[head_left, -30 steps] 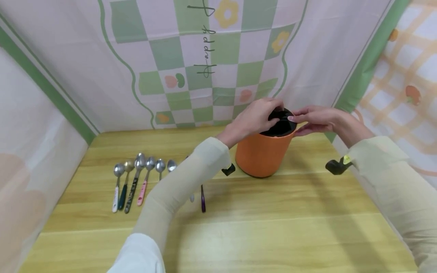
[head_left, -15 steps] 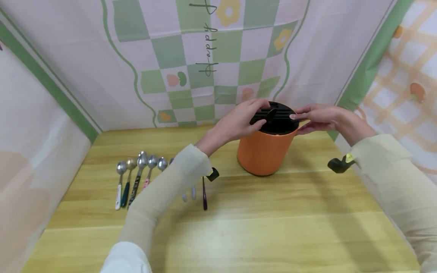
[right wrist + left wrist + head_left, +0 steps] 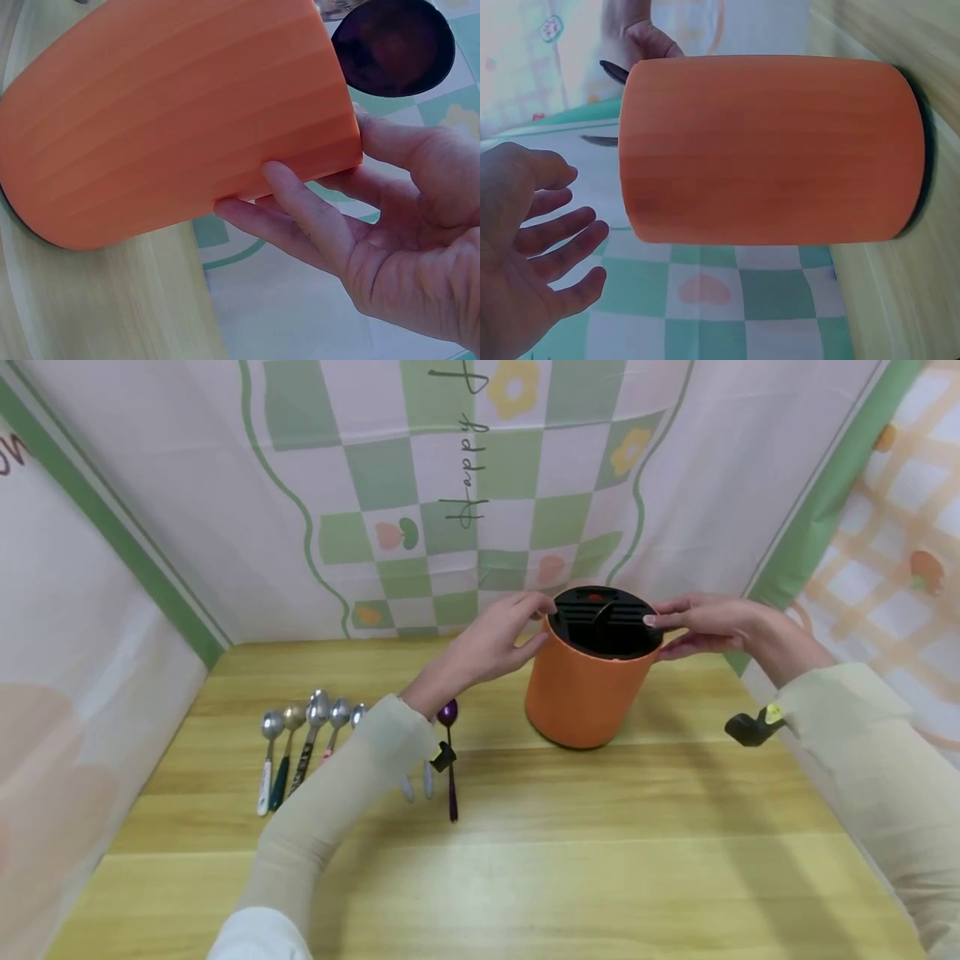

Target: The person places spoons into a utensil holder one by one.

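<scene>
An orange utensil holder point(image 3: 588, 702) with a black slotted insert point(image 3: 630, 639) stands on the table. A dark spoon point(image 3: 602, 613) rises from the insert; its bowl shows past the rim in the right wrist view. My right hand point(image 3: 708, 622) grips the holder's right rim, the thumb at the top edge and the fingers against the outer wall, as the right wrist view confirms. My left hand point(image 3: 498, 639) is at the left of the rim, its fingers loosely spread with nothing in them. The left wrist view shows that hand point(image 3: 544, 240) just off the holder's top.
Left of the holder, several spoons lie in a row, among them a purple spoon point(image 3: 448, 714), a white-handled spoon point(image 3: 266, 777) and a green-handled spoon point(image 3: 280, 781). My left forearm point(image 3: 330, 793) covers part of the row. A patterned curtain point(image 3: 360, 577) hangs behind the table.
My left hand has drawn out of the holder's top and moved left, leaving the dark spoon standing in view. My right hand stays at the rim. The purple spoon's bowl is now uncovered.
</scene>
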A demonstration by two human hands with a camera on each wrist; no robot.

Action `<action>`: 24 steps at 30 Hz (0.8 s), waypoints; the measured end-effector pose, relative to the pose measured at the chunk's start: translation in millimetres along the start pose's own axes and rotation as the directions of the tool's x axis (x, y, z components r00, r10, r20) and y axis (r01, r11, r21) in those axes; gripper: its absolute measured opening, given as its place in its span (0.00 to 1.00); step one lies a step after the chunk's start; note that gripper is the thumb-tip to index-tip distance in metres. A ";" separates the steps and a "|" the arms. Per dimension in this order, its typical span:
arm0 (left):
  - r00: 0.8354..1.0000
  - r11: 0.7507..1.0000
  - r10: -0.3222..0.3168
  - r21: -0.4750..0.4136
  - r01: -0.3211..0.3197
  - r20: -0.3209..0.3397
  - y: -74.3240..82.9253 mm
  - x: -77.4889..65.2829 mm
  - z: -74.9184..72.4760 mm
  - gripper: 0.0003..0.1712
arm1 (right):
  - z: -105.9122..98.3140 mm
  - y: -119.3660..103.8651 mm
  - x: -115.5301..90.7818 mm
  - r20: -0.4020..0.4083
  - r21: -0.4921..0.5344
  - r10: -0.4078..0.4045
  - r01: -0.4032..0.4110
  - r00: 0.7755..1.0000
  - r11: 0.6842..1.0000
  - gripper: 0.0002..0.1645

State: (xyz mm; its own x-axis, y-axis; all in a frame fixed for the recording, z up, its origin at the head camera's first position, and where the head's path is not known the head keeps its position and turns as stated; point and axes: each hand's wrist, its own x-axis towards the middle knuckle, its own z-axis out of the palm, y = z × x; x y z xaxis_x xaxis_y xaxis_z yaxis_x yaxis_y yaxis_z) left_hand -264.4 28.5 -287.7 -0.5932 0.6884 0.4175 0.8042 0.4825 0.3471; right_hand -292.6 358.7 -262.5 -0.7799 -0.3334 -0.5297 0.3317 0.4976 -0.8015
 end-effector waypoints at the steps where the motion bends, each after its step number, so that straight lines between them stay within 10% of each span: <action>1: 1.000 1.000 -0.010 -0.001 0.010 0.000 -1.1 -2.5 0.0 0.17 | -0.1 0.3 0.1 -0.003 0.000 0.001 -0.001 1.000 1.000 0.39; 24: 0.973 0.981 -0.193 0.021 0.192 0.123 -54.5 -66.9 29.2 0.19 | 0.4 0.9 -0.7 -0.008 0.023 0.005 -0.005 1.000 1.000 0.39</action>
State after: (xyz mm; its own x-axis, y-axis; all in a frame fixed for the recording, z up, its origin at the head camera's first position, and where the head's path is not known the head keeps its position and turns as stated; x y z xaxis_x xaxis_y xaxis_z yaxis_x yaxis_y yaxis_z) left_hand -267.5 -28.0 -359.0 -0.7278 0.6440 0.2359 0.6763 0.6168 0.4027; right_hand -291.6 359.1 -263.0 -0.7825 -0.3247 -0.5314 0.3476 0.4802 -0.8053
